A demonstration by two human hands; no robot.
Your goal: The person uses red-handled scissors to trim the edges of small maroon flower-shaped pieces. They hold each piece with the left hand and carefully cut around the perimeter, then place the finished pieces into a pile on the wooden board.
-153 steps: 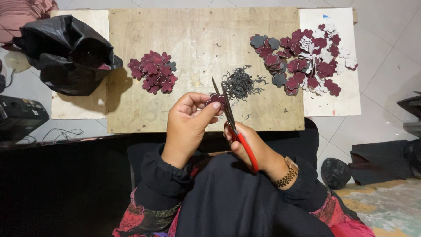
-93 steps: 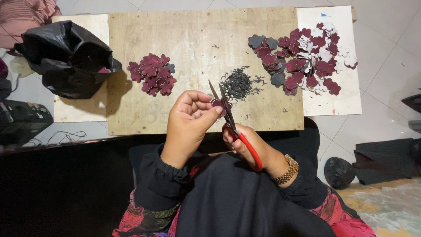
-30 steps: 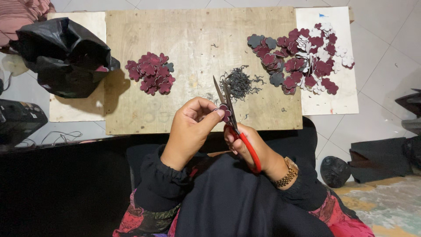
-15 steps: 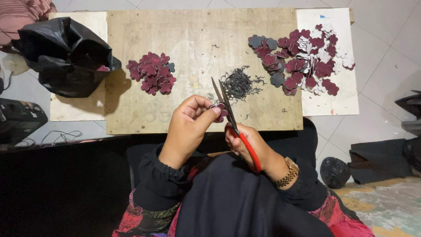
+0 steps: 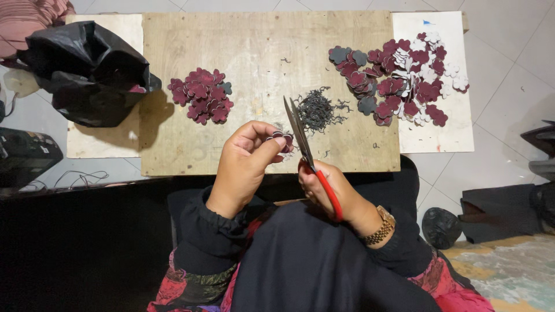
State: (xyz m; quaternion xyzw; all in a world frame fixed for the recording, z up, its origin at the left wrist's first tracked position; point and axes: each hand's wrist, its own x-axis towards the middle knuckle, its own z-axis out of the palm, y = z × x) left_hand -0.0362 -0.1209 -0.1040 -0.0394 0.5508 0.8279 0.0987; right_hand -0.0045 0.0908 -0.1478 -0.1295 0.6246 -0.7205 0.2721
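- Head view: left hand [image 5: 245, 164] pinching a small maroon flower piece [image 5: 282, 140] between curled fingertips, presented edge-on to the blades.
- Right hand [image 5: 326, 185] wrapped around red-handled scissors [image 5: 303, 147], blades nearly closed, tips toward 12 o'clock.
- Black bag [image 5: 92, 69] at 10 o'clock, open, contents hidden.
- Trimmings heap [image 5: 318, 110] just beyond.

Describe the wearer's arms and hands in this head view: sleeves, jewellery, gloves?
Both hands are bare, no gloves. The left hand and right hand each come out of long black sleeves gathered at the cuff. A gold-coloured metal-link wristwatch sits on the right wrist. I see no rings. Red patterned fabric shows beneath the black garment at both elbows.
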